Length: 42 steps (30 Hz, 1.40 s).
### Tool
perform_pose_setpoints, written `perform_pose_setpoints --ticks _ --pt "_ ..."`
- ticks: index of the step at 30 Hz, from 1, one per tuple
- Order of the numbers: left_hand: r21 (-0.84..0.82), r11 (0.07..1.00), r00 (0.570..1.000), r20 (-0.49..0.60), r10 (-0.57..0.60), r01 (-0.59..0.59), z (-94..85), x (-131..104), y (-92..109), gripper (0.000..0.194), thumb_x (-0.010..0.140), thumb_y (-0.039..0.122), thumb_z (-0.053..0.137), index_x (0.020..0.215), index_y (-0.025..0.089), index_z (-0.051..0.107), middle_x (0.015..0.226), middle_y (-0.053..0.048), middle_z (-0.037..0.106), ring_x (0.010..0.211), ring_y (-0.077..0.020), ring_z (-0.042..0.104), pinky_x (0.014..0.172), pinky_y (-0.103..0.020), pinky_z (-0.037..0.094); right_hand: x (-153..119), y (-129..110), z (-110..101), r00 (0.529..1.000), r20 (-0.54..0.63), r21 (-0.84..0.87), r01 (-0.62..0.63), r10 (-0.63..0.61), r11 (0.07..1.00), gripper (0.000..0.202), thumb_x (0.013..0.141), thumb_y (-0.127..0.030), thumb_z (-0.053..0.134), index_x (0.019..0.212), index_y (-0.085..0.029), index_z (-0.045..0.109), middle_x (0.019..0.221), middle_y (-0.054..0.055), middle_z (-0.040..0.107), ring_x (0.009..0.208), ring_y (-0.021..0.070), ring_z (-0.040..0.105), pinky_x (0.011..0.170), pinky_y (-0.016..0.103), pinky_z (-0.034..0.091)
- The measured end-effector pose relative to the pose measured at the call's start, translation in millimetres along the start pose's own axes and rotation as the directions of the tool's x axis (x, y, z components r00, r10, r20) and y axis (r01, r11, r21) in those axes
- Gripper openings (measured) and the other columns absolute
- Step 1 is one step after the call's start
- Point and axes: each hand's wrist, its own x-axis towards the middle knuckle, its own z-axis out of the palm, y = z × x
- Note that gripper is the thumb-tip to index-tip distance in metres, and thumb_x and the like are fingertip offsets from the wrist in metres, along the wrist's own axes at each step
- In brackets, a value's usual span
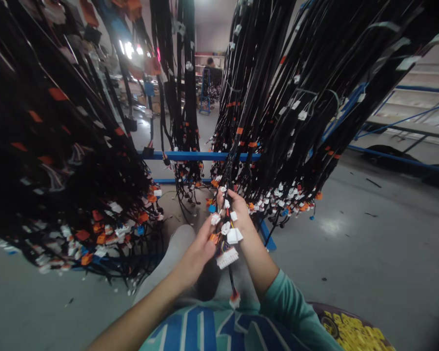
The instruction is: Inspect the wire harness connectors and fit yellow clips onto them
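Both of my hands are at the lower end of a black wire harness (231, 170) that hangs in front of me. My left hand (201, 246) is closed around the cluster of wires from the left, beside a small orange connector (214, 238). From the right, my right hand (239, 212) wraps the harness a little higher up. Between the hands dangle several white connectors, among them a blocky one (234, 236) and a wide multi-pin one (227, 258). Below them a red-and-white connector (234, 300) hangs on a thin black lead over my lap.
Dense bundles of black harnesses (58, 122) hang at left, with more bundles (285, 122) at right. A blue rack bar (190, 156) crosses behind my hands. Shelving (417, 112) stands at far right, and a dark round thing with yellow lettering (351, 329) sits low right.
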Motion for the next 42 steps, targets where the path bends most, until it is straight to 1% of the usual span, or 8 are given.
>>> perform_pose_setpoints --ticks 2,5,12,23,29,36,40,42 --pt "0.183 0.981 0.996 0.075 0.047 -0.060 0.4 -1.5 5.6 0.100 0.063 0.070 0.056 0.141 0.017 0.022 0.147 -0.011 0.023 0.134 -0.0303 0.020 0.110 -0.039 0.019 1.4 0.1 0.4 1.000 -0.015 0.036 0.014 -0.014 0.999 0.019 0.086 -0.023 0.039 0.085 -0.011 0.054 0.057 0.003 0.063 0.044 0.0108 0.058 0.035 0.016 0.046" --pt "0.382 0.919 0.989 0.142 0.043 -0.095 -0.2 0.3 14.6 0.103 0.063 0.069 0.056 0.142 0.015 0.018 0.147 -0.013 0.022 0.134 -0.0320 0.021 0.110 -0.043 0.015 2.8 0.8 2.4 0.993 -0.091 0.086 0.087 -0.079 0.992 0.016 0.085 -0.020 0.041 0.085 -0.010 0.054 0.059 0.004 0.063 0.047 0.0104 0.059 0.042 0.017 0.051" --pt "0.520 0.838 0.981 0.177 0.084 -0.165 0.7 7.7 18.7 0.095 0.065 0.065 0.056 0.140 0.015 0.026 0.146 -0.013 0.026 0.132 -0.0335 0.026 0.109 -0.044 0.017 -1.9 0.4 7.2 0.994 -0.090 0.127 0.080 -0.069 0.989 0.018 0.087 -0.020 0.039 0.091 -0.010 0.054 0.063 0.004 0.063 0.051 0.0105 0.060 0.045 0.017 0.052" --pt "0.548 0.824 0.985 0.163 0.062 -0.143 3.8 9.4 28.6 0.093 0.066 0.065 0.055 0.138 0.013 0.030 0.143 -0.014 0.031 0.130 -0.0341 0.028 0.108 -0.044 0.021 -4.3 2.9 12.8 0.987 -0.126 0.100 0.116 -0.103 0.988 0.016 0.088 -0.020 0.039 0.089 -0.011 0.052 0.060 0.002 0.061 0.047 0.0092 0.058 0.042 0.015 0.051" --pt "0.451 0.885 0.991 0.113 0.074 -0.117 3.2 14.7 29.9 0.083 0.066 0.065 0.056 0.133 0.018 0.041 0.139 -0.013 0.039 0.128 -0.0328 0.032 0.107 -0.043 0.022 -4.8 4.7 16.3 0.980 -0.146 0.055 0.141 -0.132 0.988 0.018 0.090 -0.023 0.036 0.087 -0.011 0.050 0.058 0.001 0.060 0.045 0.0069 0.057 0.046 0.013 0.051" --pt "0.391 0.917 0.994 0.094 0.048 -0.081 3.1 15.0 29.1 0.082 0.066 0.065 0.056 0.130 0.017 0.042 0.136 -0.013 0.041 0.123 -0.0306 0.037 0.105 -0.040 0.025 -3.4 4.9 14.4 0.981 -0.146 0.073 0.138 -0.126 0.988 0.016 0.088 -0.023 0.040 0.089 -0.011 0.051 0.061 0.002 0.061 0.048 0.0082 0.058 0.048 0.014 0.052" --pt "0.357 0.932 0.997 0.068 0.034 -0.057 4.3 13.9 30.3 0.075 0.065 0.057 0.062 0.127 0.018 0.046 0.133 -0.011 0.044 0.121 -0.0302 0.038 0.103 -0.039 0.025 -0.7 4.5 10.5 0.983 -0.131 0.069 0.138 -0.128 0.988 0.016 0.088 -0.022 0.039 0.088 -0.011 0.051 0.060 0.003 0.062 0.046 0.0090 0.058 0.045 0.016 0.052" --pt "0.295 0.955 0.999 0.031 -0.022 0.012 5.1 13.8 30.8 0.070 0.064 0.050 0.066 0.124 0.018 0.048 0.127 -0.011 0.049 0.115 -0.0290 0.043 0.098 -0.038 0.030 1.1 4.3 6.8 0.983 -0.131 0.042 0.135 -0.129 0.990 0.017 0.088 -0.022 0.039 0.086 -0.011 0.051 0.058 0.003 0.062 0.045 0.0098 0.059 0.044 0.017 0.052"
